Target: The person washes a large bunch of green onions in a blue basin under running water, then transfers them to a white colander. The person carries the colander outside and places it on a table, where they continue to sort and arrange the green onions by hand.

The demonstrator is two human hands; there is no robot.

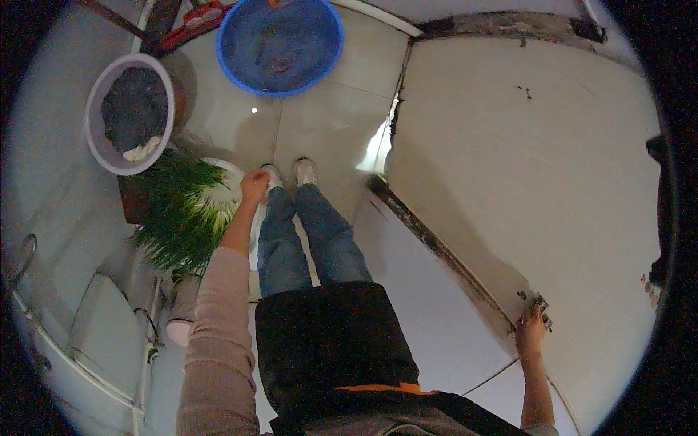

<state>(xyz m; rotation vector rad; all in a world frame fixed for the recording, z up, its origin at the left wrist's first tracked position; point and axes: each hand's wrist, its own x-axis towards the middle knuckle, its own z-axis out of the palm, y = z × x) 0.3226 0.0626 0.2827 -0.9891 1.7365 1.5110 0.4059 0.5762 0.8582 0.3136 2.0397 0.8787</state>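
My left hand (255,185) hangs over my shoe, its fingers curled; whether it holds something small I cannot tell. Just left of it, a large bunch of long green stalks with pale ends (182,212), like chives or spring onions, lies on a white round surface (221,170). Far to the lower right, my right hand (530,329) reaches to the wall beside a dark strip, with its fingers at a small dark and light object (541,306), perhaps a switch or latch. How it touches that object is unclear.
A blue basin (281,46) of water stands on the tiled floor ahead. A pale tub (91,122) with dark contents is at the upper left, near a red item (199,22). Pipes (82,365) run along the left wall. A dark-edged frame (441,253) slants at the right.
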